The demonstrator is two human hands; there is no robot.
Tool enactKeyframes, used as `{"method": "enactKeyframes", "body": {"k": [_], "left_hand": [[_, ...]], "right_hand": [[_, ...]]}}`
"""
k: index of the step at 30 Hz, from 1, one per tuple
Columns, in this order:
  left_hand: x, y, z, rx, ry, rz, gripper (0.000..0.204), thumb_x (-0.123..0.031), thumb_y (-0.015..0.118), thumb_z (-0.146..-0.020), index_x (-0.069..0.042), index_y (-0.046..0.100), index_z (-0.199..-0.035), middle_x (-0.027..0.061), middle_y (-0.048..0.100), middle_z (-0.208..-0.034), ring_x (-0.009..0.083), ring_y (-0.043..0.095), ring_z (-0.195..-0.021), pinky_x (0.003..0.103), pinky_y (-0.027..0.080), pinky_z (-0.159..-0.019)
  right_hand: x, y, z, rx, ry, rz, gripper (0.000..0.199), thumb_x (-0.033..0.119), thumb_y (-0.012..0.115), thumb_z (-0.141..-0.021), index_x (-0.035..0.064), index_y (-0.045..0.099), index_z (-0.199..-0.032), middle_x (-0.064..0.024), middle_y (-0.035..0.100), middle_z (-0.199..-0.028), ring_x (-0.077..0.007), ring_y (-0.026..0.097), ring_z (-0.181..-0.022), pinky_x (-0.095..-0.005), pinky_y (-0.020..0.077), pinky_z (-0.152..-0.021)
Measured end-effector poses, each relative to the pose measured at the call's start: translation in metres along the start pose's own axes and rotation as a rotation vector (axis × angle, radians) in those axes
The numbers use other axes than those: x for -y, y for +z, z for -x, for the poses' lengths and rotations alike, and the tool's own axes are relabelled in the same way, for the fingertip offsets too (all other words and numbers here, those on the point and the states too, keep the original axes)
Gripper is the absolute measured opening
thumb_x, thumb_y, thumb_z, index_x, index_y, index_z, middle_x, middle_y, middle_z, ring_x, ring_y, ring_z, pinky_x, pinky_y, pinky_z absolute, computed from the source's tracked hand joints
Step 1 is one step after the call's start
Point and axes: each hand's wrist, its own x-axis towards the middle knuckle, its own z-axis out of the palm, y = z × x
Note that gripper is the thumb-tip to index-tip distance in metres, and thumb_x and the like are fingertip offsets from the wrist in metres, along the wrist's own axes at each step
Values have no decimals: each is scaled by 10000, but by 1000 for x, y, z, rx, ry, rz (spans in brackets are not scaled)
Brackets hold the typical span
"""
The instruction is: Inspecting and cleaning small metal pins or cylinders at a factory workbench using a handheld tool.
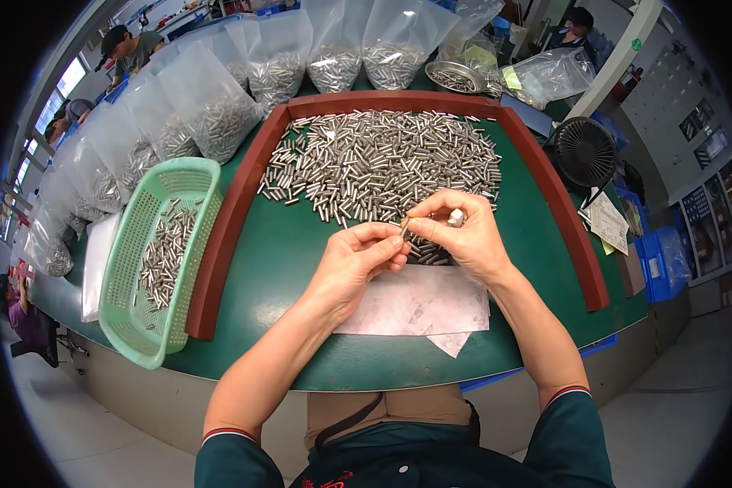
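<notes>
My left hand (351,264) and my right hand (469,240) meet over the near edge of a heap of small metal pins (382,159). Between their fingertips is one short metal pin (405,228), pinched from both sides. A small white wad (456,217) sits tucked among the fingers of my right hand; its kind is unclear. Beneath my wrists, a stained pale sheet of paper (415,305) lies on the green tabletop (260,285), with a smaller piece sticking out from under it.
Dark red rails (555,215) frame the heap on three sides. Left of them stands a green plastic basket (195,175) with more pins. Clear bags of pins (281,61) line the back and left. A black fan (586,152) is at right; other people work beyond.
</notes>
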Motion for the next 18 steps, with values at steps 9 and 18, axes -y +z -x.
{"method": "enactKeyframes", "body": {"k": [9,18], "left_hand": [[-2,0,0,14,-34,30,142,-90,590,-804,-15,573,-923,58,603,-808,96,556,-685,218,472,-677],[-2,0,0,18,-30,31,133,-89,592,-802,-15,574,-911,56,601,-803,93,554,-681,215,471,-674]], "right_hand": [[0,-1,0,4,-6,38,93,85,674,-703,25,649,-770,-4,614,-710,-32,498,-606,-179,376,-521],[1,0,1,-1,1,25,95,87,677,-701,29,652,-772,1,611,-705,-29,489,-604,-178,368,-520]]}}
